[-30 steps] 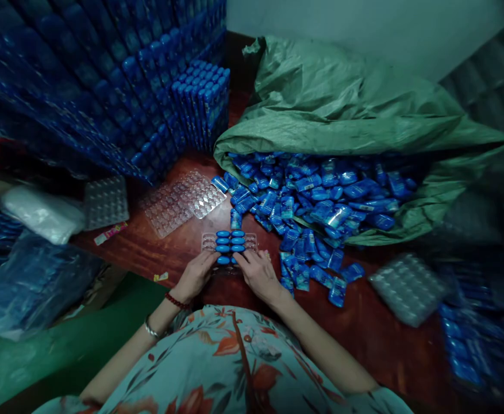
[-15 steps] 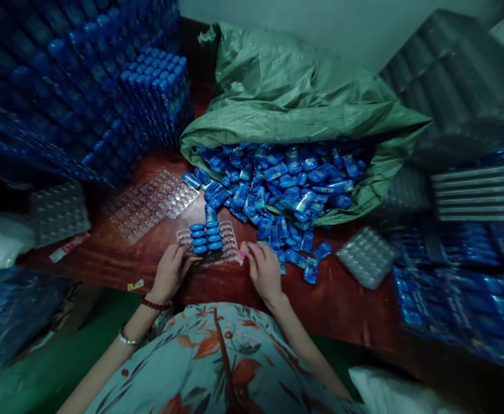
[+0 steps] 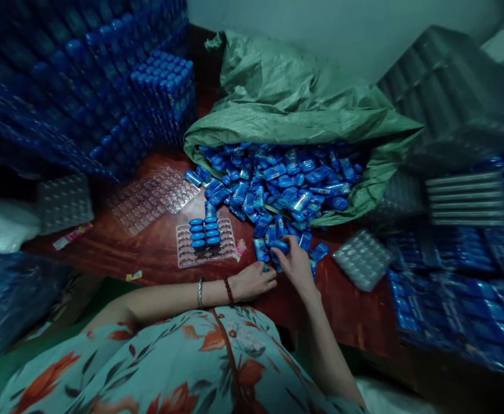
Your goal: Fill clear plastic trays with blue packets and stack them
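Right hand (image 3: pixel 297 263) grip on blue packet (image 3: pixel 280 246) (left hand (image 3: pixel 254 280) beside).

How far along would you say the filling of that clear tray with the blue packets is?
Early on. The clear tray has two short columns of blue pieces seated at its middle; the other pockets look empty. The right hand is on a blue packet at the near edge of the loose pile, with the left hand beside it. More empty trays lie behind.
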Tool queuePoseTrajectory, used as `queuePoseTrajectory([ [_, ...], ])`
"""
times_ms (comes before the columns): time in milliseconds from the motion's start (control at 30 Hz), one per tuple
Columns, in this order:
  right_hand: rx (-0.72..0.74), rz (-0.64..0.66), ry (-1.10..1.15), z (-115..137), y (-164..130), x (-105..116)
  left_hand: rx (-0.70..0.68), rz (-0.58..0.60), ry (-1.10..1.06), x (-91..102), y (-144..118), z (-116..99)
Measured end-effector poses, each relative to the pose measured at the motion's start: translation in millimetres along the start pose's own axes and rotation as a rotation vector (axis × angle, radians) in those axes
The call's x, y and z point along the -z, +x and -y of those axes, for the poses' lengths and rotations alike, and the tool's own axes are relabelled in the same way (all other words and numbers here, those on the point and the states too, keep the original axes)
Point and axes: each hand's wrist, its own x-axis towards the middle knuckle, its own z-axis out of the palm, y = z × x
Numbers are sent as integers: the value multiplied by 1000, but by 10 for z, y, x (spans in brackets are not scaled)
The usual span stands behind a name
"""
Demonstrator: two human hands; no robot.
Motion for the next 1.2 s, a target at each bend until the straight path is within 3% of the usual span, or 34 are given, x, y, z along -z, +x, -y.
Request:
queuePoseTrajectory([
  [100,-24,-84,394,1,-72,-74,31,29,-79,105,-179,35],
  [233,88,-2,693,243,-194,-354,165,-63,-278,350,-864,159],
  [300,230,22,662,404,-222,-534,342,-174,-395,385,-1247,216],
  [400,472,24,564,583,-194,-758,591,-467,-493,266,-1635,279],
  [467,632,28,484,643,-140,-838,684,-661,-477,118,-1725,318],
  [533,773,31,339,671,-79,-852,724,-747,-427,-30,-1718,361],
  [667,897,21,-61,722,-4,-749,701,-703,-293,-210,-1653,429],
  [833,975,47,-368,913,-46,-624,716,-581,-226,-155,-1639,443],
  [1000,933,131,-505,1191,-131,-594,834,-379,-181,-17,-1553,422],
  [1200,926,187,-507,1373,-132,-672,910,-440,-236,-83,-1590,486],
])
